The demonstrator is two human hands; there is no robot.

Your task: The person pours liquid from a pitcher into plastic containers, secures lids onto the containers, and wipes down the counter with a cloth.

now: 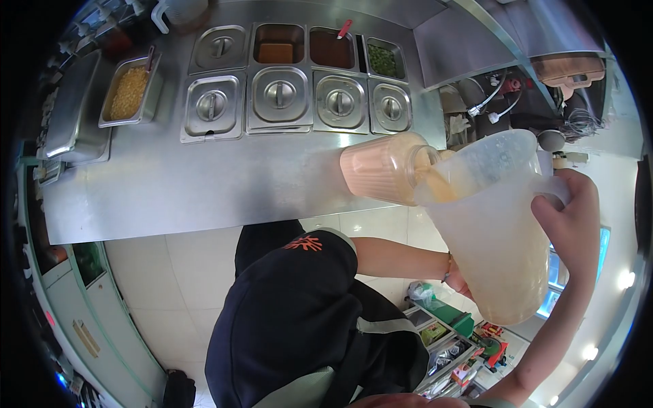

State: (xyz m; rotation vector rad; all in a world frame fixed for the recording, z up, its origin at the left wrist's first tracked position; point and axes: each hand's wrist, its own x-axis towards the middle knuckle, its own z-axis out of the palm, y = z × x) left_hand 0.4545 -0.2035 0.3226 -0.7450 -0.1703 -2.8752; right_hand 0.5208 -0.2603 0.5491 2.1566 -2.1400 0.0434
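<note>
Jug (493,224) against orange bottle (381,166)

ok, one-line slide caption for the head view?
Right hand tips jug into bottle; left hand under jug.

Desk (204,183): brushed steel, long, bare along its near half.
Lidded pans (279,95): six, steel, with round knobs, set in two rows in the desk's far part.
Open pans (276,46): three in the far row; two hold brown fillings, one chopped greens (382,60).
Tray (129,92): steel, left of the pans, holds yellow grains.
Covered container (71,109): steel, at the left end.
Floor (177,272): pale tiles.
</note>
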